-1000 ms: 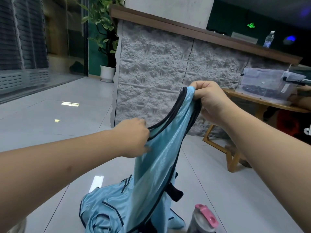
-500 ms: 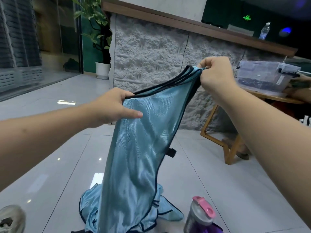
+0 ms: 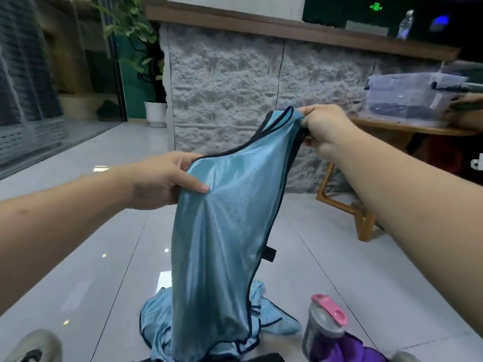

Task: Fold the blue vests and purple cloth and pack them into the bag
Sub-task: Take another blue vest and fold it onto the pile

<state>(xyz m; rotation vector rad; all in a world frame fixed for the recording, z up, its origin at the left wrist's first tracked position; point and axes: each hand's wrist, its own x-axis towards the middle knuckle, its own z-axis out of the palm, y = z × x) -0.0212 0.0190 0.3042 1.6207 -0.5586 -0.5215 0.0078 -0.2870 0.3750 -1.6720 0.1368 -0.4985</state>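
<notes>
We hold a shiny light-blue mesh vest with dark trim (image 3: 224,231) up over the grey tiled floor (image 3: 86,257); our left hand (image 3: 162,180) fingers pinch its edge, our right hand (image 3: 326,129) fingers clench its strap. Below it, more blue vests (image 3: 271,320) lie crumpled.

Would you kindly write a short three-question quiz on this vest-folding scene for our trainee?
1. True or false: both hands grip the raised vest.
2. Which hand is higher? A) the left hand B) the right hand
3. Fill in: the bottle on the floor has a ____ lid.

Key: 1. True, each hand grips the dark-trimmed top edge. 2. B. 3. Pink; the bottle stands beside the purple cloth, right of the vest pile.
</notes>
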